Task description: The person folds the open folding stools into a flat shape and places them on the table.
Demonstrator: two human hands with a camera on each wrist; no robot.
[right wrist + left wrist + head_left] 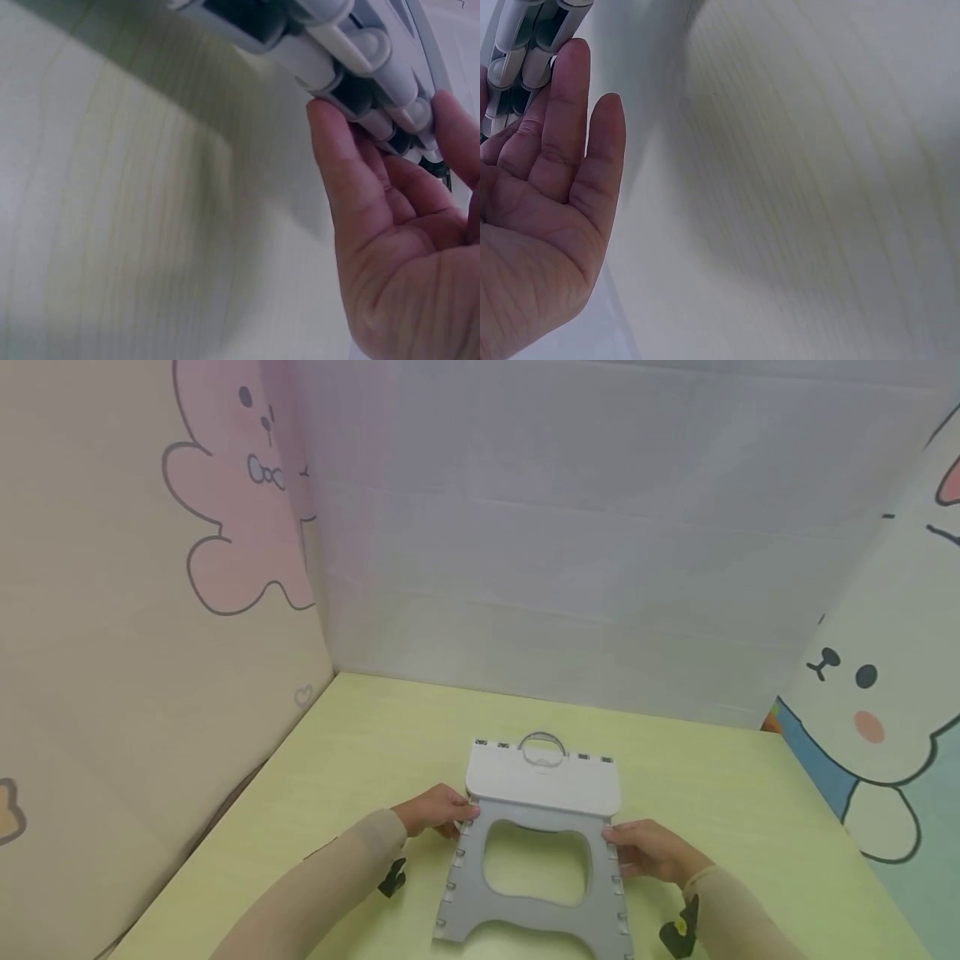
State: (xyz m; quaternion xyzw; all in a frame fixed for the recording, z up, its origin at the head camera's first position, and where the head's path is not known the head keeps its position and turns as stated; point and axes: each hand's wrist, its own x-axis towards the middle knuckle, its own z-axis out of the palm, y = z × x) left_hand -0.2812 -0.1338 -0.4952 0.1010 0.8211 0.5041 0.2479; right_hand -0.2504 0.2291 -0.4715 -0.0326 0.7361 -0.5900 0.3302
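Observation:
A folding step stool (536, 906), folded flat, with grey legs and a white top panel, is held between both hands in the head view. A thin carry handle (542, 748) stands up at its far edge. My left hand (437, 810) grips the stool's left side, thumb on the upper face and fingers beneath. On the right side my right hand (651, 850) grips it in the same way. Both wrist views show fingers curled under the stool's hinged edge (536, 45), with the right fingertips against the side knuckles (375, 67).
Under the stool lies a pale yellow wood-grain table (360, 727). A white wall (570, 552) rises behind it. Cartoon-printed panels flank it, with a pink bear (240, 502) on the left and a white animal figure (892, 710) on the right.

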